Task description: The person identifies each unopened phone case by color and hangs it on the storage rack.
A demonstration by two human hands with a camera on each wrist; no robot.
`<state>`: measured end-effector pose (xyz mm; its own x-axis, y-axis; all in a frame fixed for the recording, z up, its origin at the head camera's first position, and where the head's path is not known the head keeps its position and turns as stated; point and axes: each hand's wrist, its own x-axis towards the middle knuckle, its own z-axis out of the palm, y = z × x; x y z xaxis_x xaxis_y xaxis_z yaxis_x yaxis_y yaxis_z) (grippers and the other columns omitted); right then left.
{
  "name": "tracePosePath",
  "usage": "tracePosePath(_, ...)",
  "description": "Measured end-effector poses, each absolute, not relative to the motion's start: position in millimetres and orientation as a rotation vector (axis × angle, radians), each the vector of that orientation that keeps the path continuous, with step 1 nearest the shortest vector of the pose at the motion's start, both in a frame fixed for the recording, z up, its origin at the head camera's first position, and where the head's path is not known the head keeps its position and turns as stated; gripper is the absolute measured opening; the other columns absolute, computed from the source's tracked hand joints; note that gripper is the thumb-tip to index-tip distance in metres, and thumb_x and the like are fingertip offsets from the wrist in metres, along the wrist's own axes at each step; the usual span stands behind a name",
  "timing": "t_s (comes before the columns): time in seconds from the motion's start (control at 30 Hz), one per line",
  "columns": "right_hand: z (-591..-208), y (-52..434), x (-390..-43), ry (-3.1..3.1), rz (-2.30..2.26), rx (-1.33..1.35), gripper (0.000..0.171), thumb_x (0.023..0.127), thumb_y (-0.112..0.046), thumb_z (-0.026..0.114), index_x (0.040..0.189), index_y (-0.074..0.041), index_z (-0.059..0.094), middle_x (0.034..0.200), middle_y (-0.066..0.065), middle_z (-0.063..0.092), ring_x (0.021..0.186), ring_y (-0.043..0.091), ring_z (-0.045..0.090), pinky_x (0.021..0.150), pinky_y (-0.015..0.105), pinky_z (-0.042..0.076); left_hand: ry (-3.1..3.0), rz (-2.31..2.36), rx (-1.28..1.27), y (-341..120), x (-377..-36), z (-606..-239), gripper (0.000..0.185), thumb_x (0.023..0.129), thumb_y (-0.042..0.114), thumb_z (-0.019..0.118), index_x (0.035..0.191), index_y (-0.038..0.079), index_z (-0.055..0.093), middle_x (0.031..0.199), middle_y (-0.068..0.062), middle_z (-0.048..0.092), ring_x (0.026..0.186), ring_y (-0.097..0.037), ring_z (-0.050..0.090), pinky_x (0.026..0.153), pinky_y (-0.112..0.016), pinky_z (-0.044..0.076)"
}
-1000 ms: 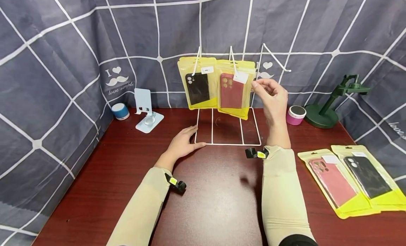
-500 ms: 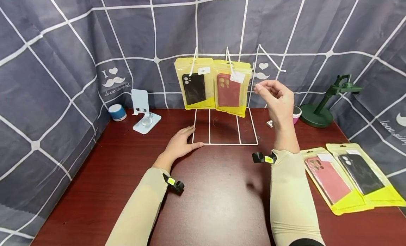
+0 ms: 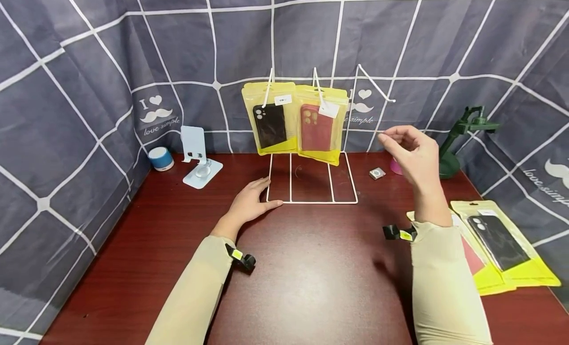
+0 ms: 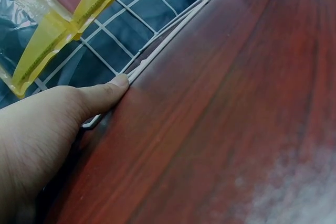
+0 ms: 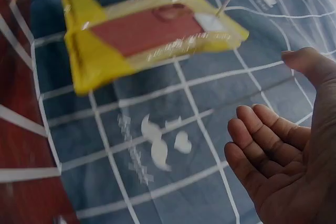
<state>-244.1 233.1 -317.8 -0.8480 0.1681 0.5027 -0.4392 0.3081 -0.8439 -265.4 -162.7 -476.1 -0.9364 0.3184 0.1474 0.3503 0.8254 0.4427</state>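
White lines grid the grey-blue cloth backdrop (image 3: 242, 43); yellow-bottomed plastic pouches (image 3: 281, 147) show black phone cases (image 3: 271, 125) and dusty-red phone cases (image 3: 316, 131).

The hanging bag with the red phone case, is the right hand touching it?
Apart. The head view shows the right hand off to the side of the hanging bag, with gray cloth showing between them.

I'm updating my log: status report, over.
Left grip touching rack base; right grip empty, midair. Black-case packet, red-case packet hanging. Third hook bare, nothing blocking it.
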Motion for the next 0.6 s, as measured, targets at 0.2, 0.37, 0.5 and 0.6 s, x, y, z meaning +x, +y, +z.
tracePosePath(0.2,-333,277,-231,-2.440,1.209,0.187,0.029,0.089,-0.040,0.077,0.104,-0.016,0.074,0.085,-0.013,0.070,0.074,0.004,0.060,0.062,0.016,0.043,-2.945,-0.721,-0.544,-163,-266,-477,0.098,0.084,0.075,0.061,0.153,0.009,0.043,0.159,-0.005,0.039,0.148,-0.025,0.031,0.119,-0.044,0.028)
tracePosePath(0.37,-349,328,-217,-2.722,0.915,0.282,0.023,0.092,-0.044,0.072,0.101,-0.023,0.075,0.084,-0.009,0.072,0.071,0.003,0.058,0.060,0.019,0.042,-2.944,-0.726,-0.554,-161,-266,-475,0.098,0.084,0.075,0.061,0.153,0.008,0.043,0.159,-0.005,0.039,0.148,-0.025,0.031,0.119,-0.044,0.028)
tracePosePath(0.5,-364,371,-208,-2.937,0.742,0.365,0.017,0.094,-0.034,0.071,0.102,-0.020,0.075,0.090,-0.003,0.073,0.074,0.004,0.058,0.063,0.023,0.044,-2.945,-0.726,-0.554,-162,-266,-474,0.097,0.084,0.074,0.062,0.153,0.008,0.043,0.159,-0.007,0.039,0.148,-0.025,0.031,0.119,-0.045,0.028)
tracePosePath(0.6,-379,399,-204,-3.117,0.632,0.424,0.009,0.090,-0.021,0.074,0.096,-0.013,0.073,0.084,-0.003,0.068,0.072,0.003,0.053,0.063,0.025,0.043,-2.944,-0.719,-0.550,-163,-267,-474,0.097,0.084,0.073,0.062,0.153,0.008,0.043,0.158,-0.007,0.040,0.148,-0.026,0.031,0.119,-0.045,0.029)
